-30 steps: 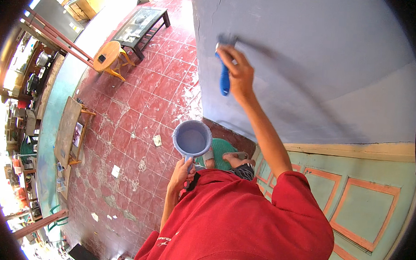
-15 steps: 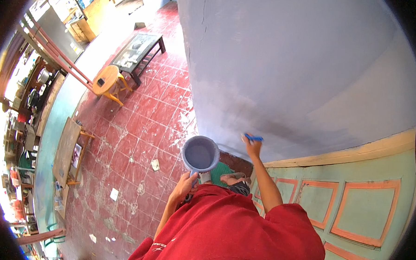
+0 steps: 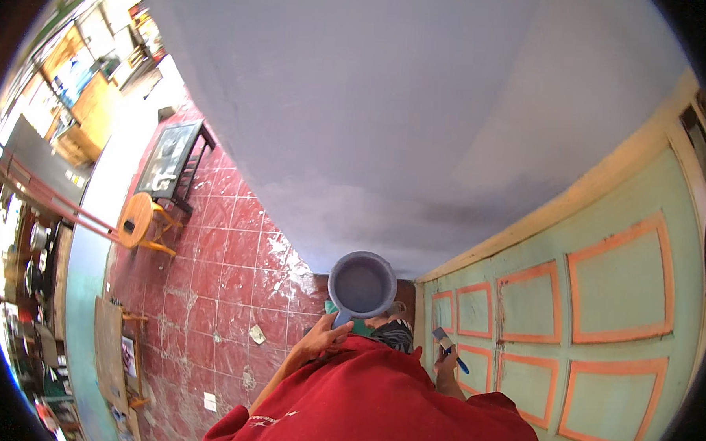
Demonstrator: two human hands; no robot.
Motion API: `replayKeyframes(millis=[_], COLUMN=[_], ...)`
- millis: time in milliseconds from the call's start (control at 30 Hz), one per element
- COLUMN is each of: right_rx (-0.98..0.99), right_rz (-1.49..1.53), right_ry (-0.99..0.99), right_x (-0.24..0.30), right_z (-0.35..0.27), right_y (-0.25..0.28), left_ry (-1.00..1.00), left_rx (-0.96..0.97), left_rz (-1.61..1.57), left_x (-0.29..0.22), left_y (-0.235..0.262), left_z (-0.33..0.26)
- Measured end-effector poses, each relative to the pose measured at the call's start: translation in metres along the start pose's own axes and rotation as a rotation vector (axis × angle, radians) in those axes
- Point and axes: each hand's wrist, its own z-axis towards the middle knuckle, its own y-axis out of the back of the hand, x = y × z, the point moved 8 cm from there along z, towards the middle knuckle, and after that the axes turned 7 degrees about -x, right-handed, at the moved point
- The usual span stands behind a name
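1. The left hand (image 3: 322,340) has its fingers clamped on the handle (image 3: 344,319) of a blue-grey dipper (image 3: 362,313); gripping there seems meant to leave the round mouth unobstructed.
2. The dipper is held in front of the red shirt (image 3: 376,411), mouth up, probably so that the greyish contents stay inside; how full it is, I cannot tell.
3. The right hand (image 3: 446,363) is low at the person's right side, fingers clamped on a paintbrush (image 3: 441,335), though their exact placement is partly hidden.
4. The brush's head points up and leftward, its blue handle jutting past the hand; this grip apparently leaves the bristles free.
5. The brush is apart from the dipper and appears before the green, orange-trimmed door (image 3: 530,303); contact there cannot be told.
6. Ahead stands a bluish-grey wall (image 3: 389,112), unevenly toned.
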Motion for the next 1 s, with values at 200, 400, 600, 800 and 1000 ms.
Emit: replayKeyframes(millis=[200, 400, 600, 800, 1000], right_rx=[-0.007, 0.106, 0.833, 0.840, 0.920], right_rz=[0.385, 0.469, 0.412, -0.249, -0.615], right_ry=[-0.077, 0.108, 0.239, 0.571, 0.724], right_x=[-0.020, 0.069, 0.203, 0.257, 0.242], right_z=[-0.041, -0.095, -0.164, -0.276, -0.313], right_y=[0.017, -0.051, -0.182, -0.272, -0.323], left_ry=[-0.056, -0.020, -0.497, -0.064, -0.045], left_rx=[0.132, 0.147, 0.138, 0.121, 0.052], left_rz=[0.218, 0.300, 0.503, 0.655, 0.225], left_x=[-0.008, -0.025, -0.017, -0.041, -0.042], left_y=[-0.029, -0.058, -0.067, -0.092, -0.112], left_z=[0.022, 0.026, 0.057, 0.051, 0.055])
